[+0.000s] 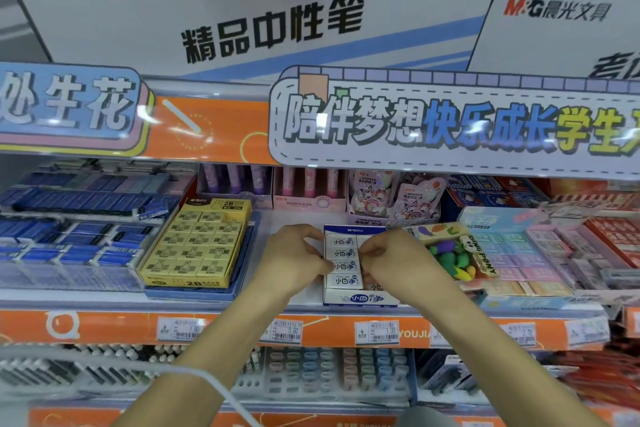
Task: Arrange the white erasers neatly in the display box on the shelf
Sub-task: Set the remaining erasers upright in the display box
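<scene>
A white and blue display box (360, 299) stands on the shelf in the middle of the head view. Several white erasers (343, 255) with blue print lie in a column along its left side. My left hand (294, 258) rests against the left edge of that column, fingertips pinching on the erasers. My right hand (394, 262) covers the right half of the box, its fingertips meeting the same column from the right. Whatever lies under the right hand is hidden.
A yellow box of 2B erasers (197, 243) stands to the left, blue eraser trays (79, 236) further left. A box of colourful novelty erasers (453, 253) and pastel erasers (526, 256) sit to the right. Orange shelf edge with price tags (376, 332) runs below.
</scene>
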